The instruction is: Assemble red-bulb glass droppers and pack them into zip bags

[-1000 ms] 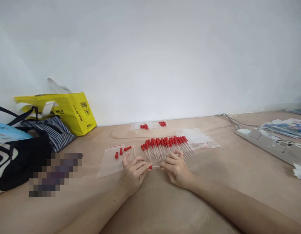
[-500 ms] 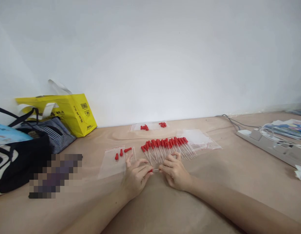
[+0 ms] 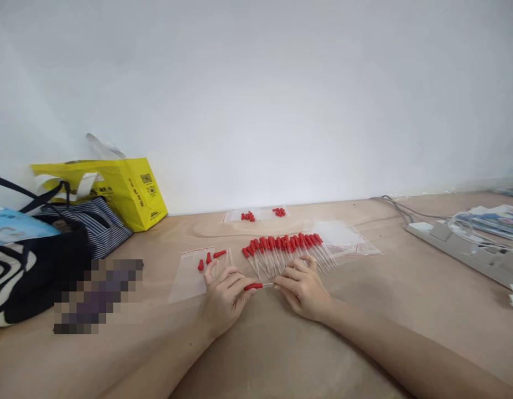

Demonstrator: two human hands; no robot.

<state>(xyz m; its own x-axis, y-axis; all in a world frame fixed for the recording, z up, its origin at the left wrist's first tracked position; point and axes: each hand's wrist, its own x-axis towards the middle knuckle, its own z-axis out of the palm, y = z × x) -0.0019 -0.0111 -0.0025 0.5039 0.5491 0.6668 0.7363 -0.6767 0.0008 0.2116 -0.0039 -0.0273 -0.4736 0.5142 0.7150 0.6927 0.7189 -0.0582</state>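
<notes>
Plain, pale wall [image 3: 306, 111] backs a brown tabletop [image 3: 343, 343]. Near the middle, 1 red bulb [image 3: 253, 286] is pinched between thumb and fingers of the left hand [image 3: 223, 299], while the right hand [image 3: 303, 288] pinches the clear tube [image 3: 268, 285] running from it, just nearer than a row of red-capped droppers [image 3: 283, 244]. Beside the left hand, 3 loose bulbs [image 3: 209, 258] lie on a clear bag [image 3: 184, 282]. Good seating likely calls for keeping both parts in line, gripping close to the joint and pressing gently.
</notes>
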